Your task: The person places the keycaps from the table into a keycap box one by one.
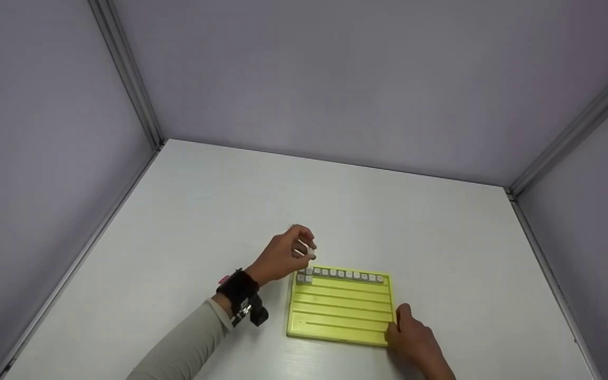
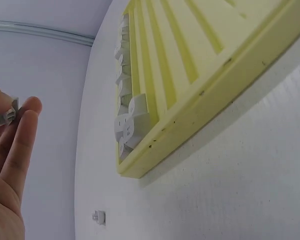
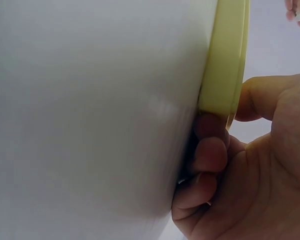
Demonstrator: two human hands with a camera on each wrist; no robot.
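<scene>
A yellow grooved tray [image 1: 342, 309] lies on the white table, with a row of several small white keycaps [image 1: 343, 274] along its far edge. My left hand [image 1: 288, 253] hovers just beyond the tray's far left corner and pinches a small white keycap [image 1: 310, 254] in its fingertips; the left wrist view shows that keycap [image 2: 8, 116] between the fingers, apart from the tray [image 2: 200, 85]. My right hand [image 1: 412, 338] grips the tray's near right corner, thumb on top and fingers [image 3: 210, 150] curled against the tray edge [image 3: 224, 60].
One loose white keycap [image 2: 99, 216] lies on the table beyond the tray's corner in the left wrist view. Grey walls with metal corner posts [image 1: 127, 71] enclose the white table [image 1: 219, 211] on three sides.
</scene>
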